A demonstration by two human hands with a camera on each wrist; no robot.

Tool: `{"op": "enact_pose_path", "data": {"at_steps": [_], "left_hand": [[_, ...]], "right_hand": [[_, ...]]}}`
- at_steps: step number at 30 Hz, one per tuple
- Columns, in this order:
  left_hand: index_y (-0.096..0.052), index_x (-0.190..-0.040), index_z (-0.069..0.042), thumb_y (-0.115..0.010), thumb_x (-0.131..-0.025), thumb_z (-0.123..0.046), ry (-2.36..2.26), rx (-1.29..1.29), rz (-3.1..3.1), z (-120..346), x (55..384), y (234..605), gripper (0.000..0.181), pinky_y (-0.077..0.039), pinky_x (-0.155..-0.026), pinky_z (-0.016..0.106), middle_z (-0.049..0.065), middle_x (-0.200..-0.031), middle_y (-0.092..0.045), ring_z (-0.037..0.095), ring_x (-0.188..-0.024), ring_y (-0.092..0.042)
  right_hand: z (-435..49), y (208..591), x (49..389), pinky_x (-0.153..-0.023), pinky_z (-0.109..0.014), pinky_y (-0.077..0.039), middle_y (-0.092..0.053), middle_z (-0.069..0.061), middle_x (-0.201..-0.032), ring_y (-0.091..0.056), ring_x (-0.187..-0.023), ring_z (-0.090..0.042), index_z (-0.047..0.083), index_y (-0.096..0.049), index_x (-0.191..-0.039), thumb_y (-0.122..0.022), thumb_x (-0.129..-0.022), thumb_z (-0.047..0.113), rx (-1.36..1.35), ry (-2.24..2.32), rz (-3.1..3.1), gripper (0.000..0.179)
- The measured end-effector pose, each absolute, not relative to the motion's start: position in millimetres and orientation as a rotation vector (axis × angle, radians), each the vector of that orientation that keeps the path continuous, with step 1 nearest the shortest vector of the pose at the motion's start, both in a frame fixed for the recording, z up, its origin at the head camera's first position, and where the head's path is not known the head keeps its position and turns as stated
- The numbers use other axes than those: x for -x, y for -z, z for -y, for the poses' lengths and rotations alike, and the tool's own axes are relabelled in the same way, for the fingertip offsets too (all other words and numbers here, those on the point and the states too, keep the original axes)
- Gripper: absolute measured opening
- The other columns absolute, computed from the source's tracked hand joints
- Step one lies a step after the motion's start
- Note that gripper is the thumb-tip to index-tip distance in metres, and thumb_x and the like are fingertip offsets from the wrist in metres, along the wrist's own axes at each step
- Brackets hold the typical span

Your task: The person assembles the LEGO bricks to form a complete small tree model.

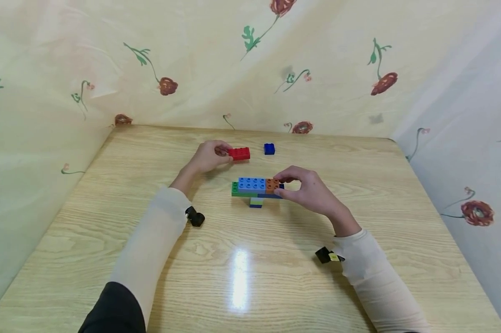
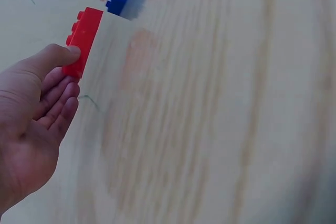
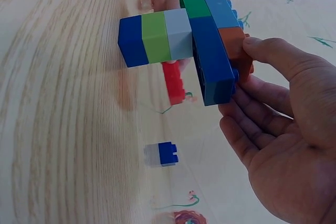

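My left hand (image 1: 208, 156) pinches the near end of a red toy brick (image 1: 242, 153) between thumb and fingers, toward the back of the table. A T-shaped toy brick build (image 1: 251, 184) stands in front of it, to the right. My right hand (image 1: 306, 188) grips the build's right end, thumb and fingers at the orange brick (image 3: 234, 45). Beside the orange one is a light blue brick (image 3: 218, 8), both above a green brick (image 3: 193, 1) and a long dark blue brick (image 3: 214, 66). Underneath, a short column stacks pale grey, lime (image 3: 156, 38) and dark blue bricks.
A small dark blue brick (image 1: 269, 149) lies on the wooden table (image 1: 275, 277), to the right of the red one. Flower-printed cloth (image 1: 208, 60) hangs behind the table's back edge and along both sides. Small black devices (image 1: 195, 217) are strapped at both wrists.
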State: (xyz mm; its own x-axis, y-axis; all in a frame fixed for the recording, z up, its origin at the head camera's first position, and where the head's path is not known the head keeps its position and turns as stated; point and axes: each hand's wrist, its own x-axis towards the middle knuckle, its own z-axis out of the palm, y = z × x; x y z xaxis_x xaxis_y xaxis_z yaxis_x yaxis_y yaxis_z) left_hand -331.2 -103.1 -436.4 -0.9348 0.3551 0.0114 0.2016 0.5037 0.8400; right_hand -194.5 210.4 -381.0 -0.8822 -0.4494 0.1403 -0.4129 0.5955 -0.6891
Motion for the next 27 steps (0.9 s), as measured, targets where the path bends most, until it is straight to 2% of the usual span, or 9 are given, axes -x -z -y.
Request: {"op": "enact_pose_path", "data": {"at_steps": [6, 16, 27], "left_hand": [[-0.070, -0.126, -0.010, -0.077, -0.094, -0.025, -1.504, -0.492, -2.580, 103.5, 309.5, 418.2, 0.036, -0.053, -0.092, 0.035, 0.010, -0.117, -0.069, 0.024, -0.103, -0.062], [-0.072, -0.123, -0.015, -0.079, -0.093, -0.025, -1.572, -0.584, -2.503, 102.4, 270.2, 388.1, 0.033, -0.054, -0.091, 0.034, 0.007, -0.115, -0.069, 0.023, -0.102, -0.063], [-0.071, -0.122, -0.013, -0.080, -0.091, -0.021, -1.527, -0.790, -2.445, 88.7, 228.7, 369.2, 0.034, -0.053, -0.103, 0.049, 0.004, -0.117, -0.071, 0.023, -0.106, -0.064]], "right_hand": [[-210.2, 382.1, 195.3, -0.097, -0.055, -0.054, -0.072, -0.006, -0.117, -0.065, -0.110, -0.029, 0.011, -0.073, -0.121, -0.078, -0.093, 0.022, 0.747, 1.152, -2.779, 0.030], [-208.6, 379.7, 195.8, -0.098, -0.056, -0.054, -0.072, -0.006, -0.116, -0.065, -0.110, -0.032, 0.010, -0.073, -0.120, -0.079, -0.092, 0.019, 0.741, 1.169, -2.768, 0.030], [-208.9, 379.4, 196.2, -0.098, -0.056, -0.055, -0.073, -0.006, -0.117, -0.065, -0.110, -0.033, 0.010, -0.073, -0.119, -0.080, -0.091, 0.018, 0.756, 1.158, -2.779, 0.030]]}}
